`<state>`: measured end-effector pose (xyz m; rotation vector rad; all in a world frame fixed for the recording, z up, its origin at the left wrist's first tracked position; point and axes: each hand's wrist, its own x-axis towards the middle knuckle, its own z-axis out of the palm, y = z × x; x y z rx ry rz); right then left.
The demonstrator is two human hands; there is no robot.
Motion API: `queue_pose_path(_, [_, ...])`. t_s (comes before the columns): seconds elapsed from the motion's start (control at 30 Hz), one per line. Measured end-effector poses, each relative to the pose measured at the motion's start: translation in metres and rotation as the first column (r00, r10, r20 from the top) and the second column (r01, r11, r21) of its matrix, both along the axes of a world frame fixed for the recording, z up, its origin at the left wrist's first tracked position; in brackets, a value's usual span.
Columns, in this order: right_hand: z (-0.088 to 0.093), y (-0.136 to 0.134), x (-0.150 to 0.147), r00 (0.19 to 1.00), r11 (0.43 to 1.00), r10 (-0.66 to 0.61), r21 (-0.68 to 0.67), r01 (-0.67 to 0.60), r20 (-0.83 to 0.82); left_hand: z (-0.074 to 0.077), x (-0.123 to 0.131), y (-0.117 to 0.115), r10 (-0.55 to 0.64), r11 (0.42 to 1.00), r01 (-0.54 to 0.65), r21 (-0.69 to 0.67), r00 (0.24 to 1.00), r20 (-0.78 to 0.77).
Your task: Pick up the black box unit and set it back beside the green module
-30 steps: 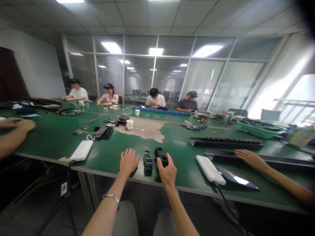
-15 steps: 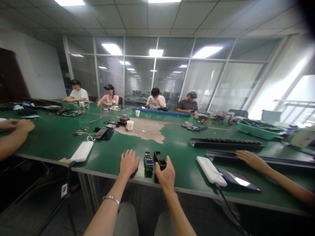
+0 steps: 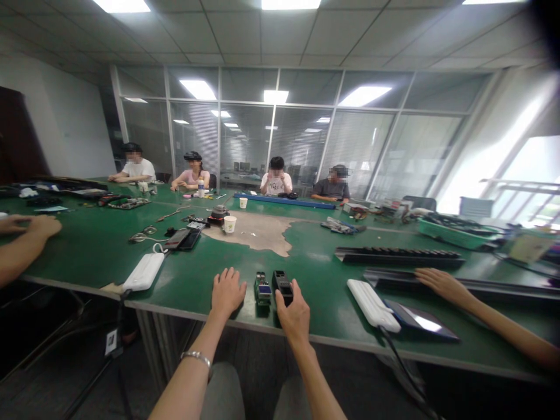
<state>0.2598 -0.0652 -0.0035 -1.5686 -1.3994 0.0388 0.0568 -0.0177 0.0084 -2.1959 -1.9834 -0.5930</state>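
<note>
My left hand [image 3: 228, 291] rests palm down on the green table, fingers spread, holding nothing. Just right of it lies a green circuit board [image 3: 263, 290] with a small bluish screen, touched by neither hand. Beside the board is a black plastic housing [image 3: 280, 282], with an opening visible in its top. The thumb and fingers of my right hand [image 3: 294, 312] close around the near end of this housing, which lies on the table. My right palm and fingers hide part of its right side.
White power banks [image 3: 144, 271] [image 3: 371, 304] with cables lie to either side, the right one beside a dark tablet [image 3: 422, 319]. A co-worker's hand [image 3: 441, 284] rests on a black rail. Paper cups [image 3: 230, 225] stand farther back. Several people sit around the table.
The black housing has turned slightly in my right hand and now points straighter away from me. My left hand stays flat on the table. The whole view has shifted a little.
</note>
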Motion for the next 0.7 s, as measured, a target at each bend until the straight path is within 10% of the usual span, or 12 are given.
queue_pose_path(0.4, [0.068,-0.014,-0.029,0.983,0.997,0.075,0.040,-0.070,-0.165,0.005,0.002,-0.002,0.009,1.000,-0.009,-0.029,1.000,0.018])
queue_pose_path(0.7, [0.068,-0.010,-0.058,0.996,0.994,0.085,-0.074,-0.085,-0.001,0.005,0.000,-0.004,0.007,1.000,-0.007,-0.009,0.999,0.031])
